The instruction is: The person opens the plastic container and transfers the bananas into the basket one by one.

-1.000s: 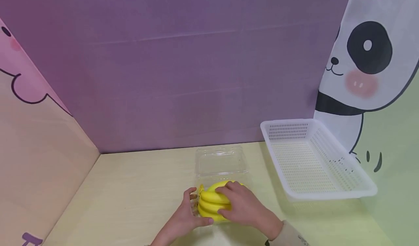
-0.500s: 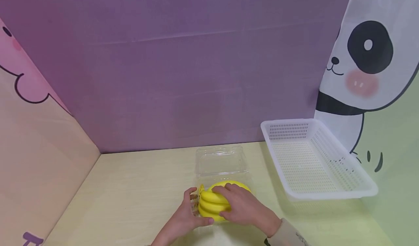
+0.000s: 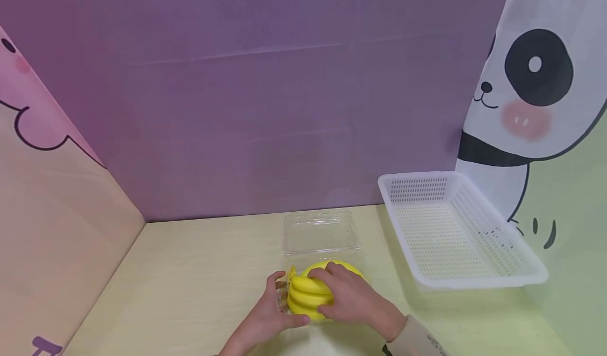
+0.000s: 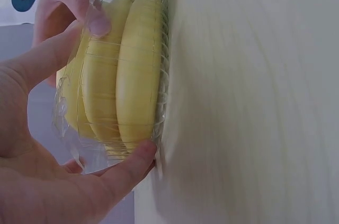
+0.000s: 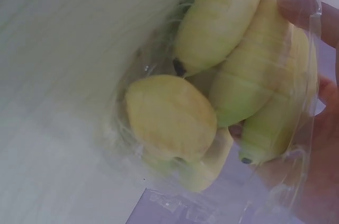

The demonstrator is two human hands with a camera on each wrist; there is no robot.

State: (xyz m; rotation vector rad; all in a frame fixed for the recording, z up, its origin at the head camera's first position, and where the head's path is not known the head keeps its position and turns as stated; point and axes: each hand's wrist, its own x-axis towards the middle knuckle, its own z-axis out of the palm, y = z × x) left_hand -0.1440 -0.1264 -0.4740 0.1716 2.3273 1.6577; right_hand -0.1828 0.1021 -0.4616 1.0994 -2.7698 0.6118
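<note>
A clear plastic clamshell box [image 3: 322, 235] lies on the table with its lid folded back. In its base sits a bunch of yellow bananas [image 3: 308, 294], the stem end toward the left. My left hand [image 3: 265, 314] grips the box's left end, thumb at the front and fingers round behind. From the right, my right hand [image 3: 351, 298] holds the bananas, its fingers over the top and its thumb at the front. Through the box's wall the right wrist view shows the banana tips and a rounded yellow fruit [image 5: 170, 118] beside them.
A white perforated plastic basket [image 3: 410, 240] stands at the back right against the panda-printed side wall [image 3: 564, 198]. A purple panel [image 3: 265, 108] closes off the back. Light wood-toned tabletop [image 3: 199, 277] stretches to the left of the box.
My right hand has shifted slightly left over the bananas, so more yellow fruit shows behind it. My left hand and the box have stayed in place.
</note>
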